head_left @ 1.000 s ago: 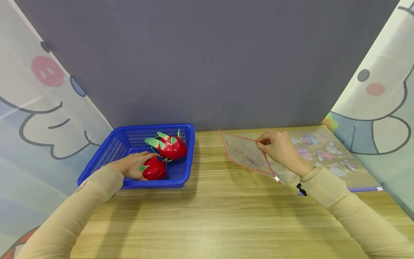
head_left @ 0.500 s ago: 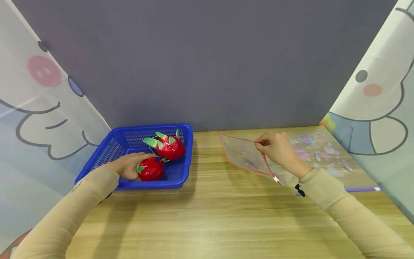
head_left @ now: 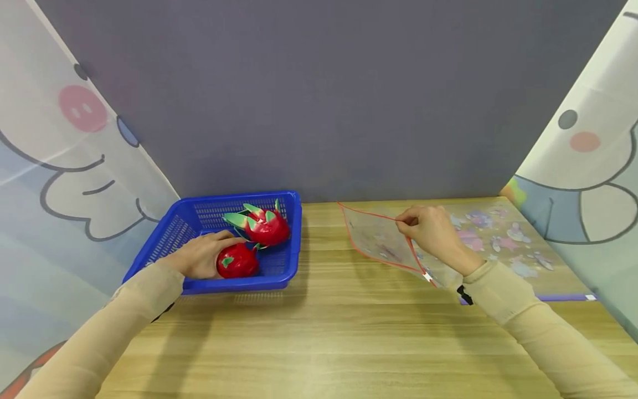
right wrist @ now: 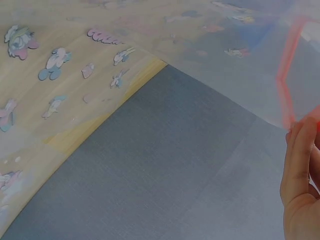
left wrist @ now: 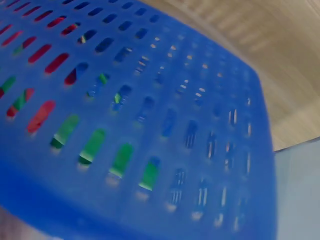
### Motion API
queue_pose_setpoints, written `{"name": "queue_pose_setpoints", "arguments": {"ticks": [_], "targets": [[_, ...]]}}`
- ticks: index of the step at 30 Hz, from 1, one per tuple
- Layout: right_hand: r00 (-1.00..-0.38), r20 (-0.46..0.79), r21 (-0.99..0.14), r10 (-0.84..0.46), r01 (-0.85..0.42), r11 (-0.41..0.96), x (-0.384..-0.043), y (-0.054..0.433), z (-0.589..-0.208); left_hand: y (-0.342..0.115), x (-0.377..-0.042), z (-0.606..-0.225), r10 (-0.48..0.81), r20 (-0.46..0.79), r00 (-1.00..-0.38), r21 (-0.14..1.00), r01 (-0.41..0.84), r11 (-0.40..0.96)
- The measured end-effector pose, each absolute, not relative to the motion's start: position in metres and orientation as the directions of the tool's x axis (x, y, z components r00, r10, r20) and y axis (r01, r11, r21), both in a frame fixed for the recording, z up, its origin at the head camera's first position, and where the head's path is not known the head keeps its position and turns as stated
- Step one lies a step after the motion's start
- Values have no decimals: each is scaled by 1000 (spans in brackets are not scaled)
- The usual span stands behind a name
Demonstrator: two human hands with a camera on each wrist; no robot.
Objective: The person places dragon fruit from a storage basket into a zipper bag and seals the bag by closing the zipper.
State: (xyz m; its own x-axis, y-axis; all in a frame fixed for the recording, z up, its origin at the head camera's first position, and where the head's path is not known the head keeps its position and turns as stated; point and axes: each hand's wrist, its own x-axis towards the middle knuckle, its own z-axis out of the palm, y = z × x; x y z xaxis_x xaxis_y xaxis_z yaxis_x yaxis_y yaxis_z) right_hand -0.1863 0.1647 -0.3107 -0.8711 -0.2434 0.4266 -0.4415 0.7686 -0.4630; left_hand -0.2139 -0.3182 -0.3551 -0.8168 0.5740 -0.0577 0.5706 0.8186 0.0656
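My left hand reaches into a blue plastic basket, its fingers curved over the left and top of a red toy dragon fruit with green leaves. Behind it in the basket lies a second dragon fruit with longer green leaves. The left wrist view shows the slotted basket wall, with red and green showing through. On the right, my right hand pinches the red-zipped edge of a clear zipper bag, whose mouth gapes towards the left. The right wrist view shows the fingers at that red edge.
A clear printed bag with a purple edge lies flat at the right of the wooden table. A dark grey panel stands behind. Cartoon-printed curtains flank both sides.
The near dragon fruit has turned under my left hand, so its green leaf tip now faces more towards the front. My right hand holds the bag in much the same place.
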Motion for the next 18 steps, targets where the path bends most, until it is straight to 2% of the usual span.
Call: {"name": "queue_pose_setpoints", "arguments": {"ticks": [6,11,18], "targets": [[-870,428,-465,-244,-444,766,-187,166,-312,-315,-211,-345,596,-23,-803,-22,596,802],[-858,454,-455,-240,-455,766,-187,167,-311,-312,-206,-333,605,85,-792,-45,603,796],[-854,456,-454,-252,-466,760,-187,166,-311,-297,-199,-325,637,205,-743,-165,615,771]]}}
